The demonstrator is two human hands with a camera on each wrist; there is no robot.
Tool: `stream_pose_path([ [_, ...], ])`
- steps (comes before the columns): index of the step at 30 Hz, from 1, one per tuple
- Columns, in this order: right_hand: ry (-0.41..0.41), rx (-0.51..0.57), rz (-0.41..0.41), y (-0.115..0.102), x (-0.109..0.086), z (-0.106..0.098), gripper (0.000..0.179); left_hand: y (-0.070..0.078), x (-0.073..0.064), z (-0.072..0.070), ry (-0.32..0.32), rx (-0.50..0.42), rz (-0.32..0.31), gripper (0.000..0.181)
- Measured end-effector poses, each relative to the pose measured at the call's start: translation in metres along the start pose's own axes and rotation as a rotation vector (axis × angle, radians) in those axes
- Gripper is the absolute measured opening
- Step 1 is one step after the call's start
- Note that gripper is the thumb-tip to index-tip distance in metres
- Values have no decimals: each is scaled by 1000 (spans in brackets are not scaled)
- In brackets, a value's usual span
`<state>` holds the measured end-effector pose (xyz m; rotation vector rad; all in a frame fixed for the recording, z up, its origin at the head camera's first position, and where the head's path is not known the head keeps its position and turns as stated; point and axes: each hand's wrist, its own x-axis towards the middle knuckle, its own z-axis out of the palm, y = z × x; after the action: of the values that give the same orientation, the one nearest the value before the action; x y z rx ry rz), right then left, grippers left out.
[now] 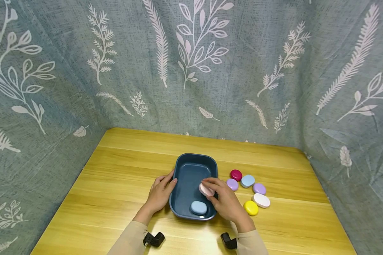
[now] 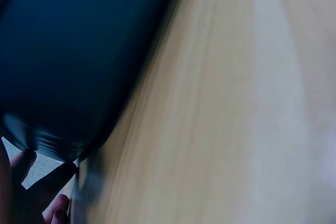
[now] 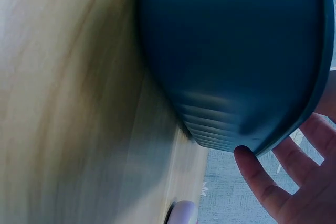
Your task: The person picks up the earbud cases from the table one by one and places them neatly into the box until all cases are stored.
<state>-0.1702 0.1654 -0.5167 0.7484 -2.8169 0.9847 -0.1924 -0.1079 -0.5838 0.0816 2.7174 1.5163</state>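
A dark blue plastic bin (image 1: 187,168) stands in front of me, with a light blue soap bar (image 1: 198,208) lying at its near end. My right hand (image 1: 225,199) reaches over the bin's right wall and pinches a pale pink soap bar (image 1: 205,190) between thumb and fingers, inside the bin. My left hand (image 1: 159,193) rests against the bin's left side, thumb at the rim and fingers along the outer wall. In the left wrist view, fingertips (image 2: 65,169) touch the bin's outside. The right wrist view shows the right fingers at the rim; the soap is hidden there.
Several soap bars lie on the wooden table (image 1: 115,177) right of the bin: dark red (image 1: 236,175), light blue (image 1: 247,181), two purple (image 1: 259,188), white (image 1: 261,200) and yellow (image 1: 250,208). A leaf-patterned curtain (image 1: 166,106) hangs around the table's back and sides.
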Motion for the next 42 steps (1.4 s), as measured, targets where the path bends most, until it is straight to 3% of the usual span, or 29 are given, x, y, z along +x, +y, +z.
stream_pose_path([
  [11, -8, -35, -26, 2, 0, 4, 47, 0, 0, 0, -8, -5, -2, 57],
  [23, -94, -56, -52, 3, 4, 5, 47, 0, 1, -1, -19, -9, -3, 58],
  [42, -139, -117, -67, 3, 8, 8, 46, 1, 1, -2, -19, -9, 0, 56],
])
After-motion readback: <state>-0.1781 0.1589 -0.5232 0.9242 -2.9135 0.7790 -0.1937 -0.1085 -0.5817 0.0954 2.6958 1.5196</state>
